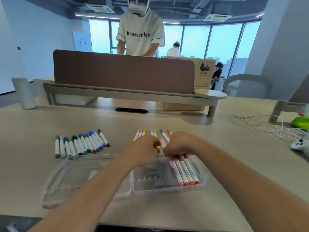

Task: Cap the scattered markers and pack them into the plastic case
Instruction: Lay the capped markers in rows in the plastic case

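Standing behind the brown divider (123, 71), a person (140, 36) is wearing a white T-shirt with black gothic lettering that reads roughly "bvossa low"; the middle letters are running together. Beside the divider a cardboard box (205, 69) is showing a hazard label marked "UN 3481". The small print on the marker barrels is too fine to read.

On the desk (217, 156) the clear plastic case (150, 190) is lying open just in front of the wearer, its lid half spread out to the left. Four packed markers (184, 171) are sitting side by side at the right end of the tray half, their near caps showing pink, brownish red, orange and red.

The left hand (145, 148) is hovering over the far edge of the case with its fingers curled in. A yellow tip (158, 147) is showing right at its fingertips, but I cannot tell whether the hand is pinching that marker or only covering it. The right hand (177, 148) is also curled, its fingertips (179, 157) coming down on the far ends of the packed markers; whether it is grasping one or just pressing is not clear. A pink cap (162, 142) is peeking out between the two hands.

A row of warm-coloured markers (154, 132) is lying just beyond the hands, and a row of blue, green and grey markers (80, 143) is lying to the left.
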`<action>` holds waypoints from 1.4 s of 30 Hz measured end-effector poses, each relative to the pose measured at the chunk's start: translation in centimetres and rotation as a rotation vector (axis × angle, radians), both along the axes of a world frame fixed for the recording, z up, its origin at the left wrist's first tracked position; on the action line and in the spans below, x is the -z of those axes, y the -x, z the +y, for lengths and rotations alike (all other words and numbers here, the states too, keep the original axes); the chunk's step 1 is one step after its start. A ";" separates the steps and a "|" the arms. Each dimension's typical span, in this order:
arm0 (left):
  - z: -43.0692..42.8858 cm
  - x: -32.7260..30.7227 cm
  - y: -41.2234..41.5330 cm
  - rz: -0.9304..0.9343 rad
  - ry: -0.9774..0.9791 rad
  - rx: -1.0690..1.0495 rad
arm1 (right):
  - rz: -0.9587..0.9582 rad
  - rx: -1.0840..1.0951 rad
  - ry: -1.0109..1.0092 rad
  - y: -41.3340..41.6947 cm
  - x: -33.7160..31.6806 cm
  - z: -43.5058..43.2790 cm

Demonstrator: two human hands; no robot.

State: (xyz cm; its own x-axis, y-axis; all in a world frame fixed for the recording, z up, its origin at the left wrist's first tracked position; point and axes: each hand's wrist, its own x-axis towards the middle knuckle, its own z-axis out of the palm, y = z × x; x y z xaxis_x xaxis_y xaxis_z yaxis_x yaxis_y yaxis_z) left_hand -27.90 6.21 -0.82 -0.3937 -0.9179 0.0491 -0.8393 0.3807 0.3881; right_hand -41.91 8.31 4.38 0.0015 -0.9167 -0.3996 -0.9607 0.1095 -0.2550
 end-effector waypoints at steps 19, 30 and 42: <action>3.0 1.6 0.8 -0.003 -0.142 0.190 | -0.067 -0.025 0.103 3.0 3.7 1.5; 3.5 1.4 1.2 0.082 -0.128 0.145 | -0.027 -0.053 0.075 2.8 4.1 0.9; 0.6 0.3 1.8 0.043 -0.094 0.065 | -0.120 -0.011 0.095 3.5 3.8 -0.9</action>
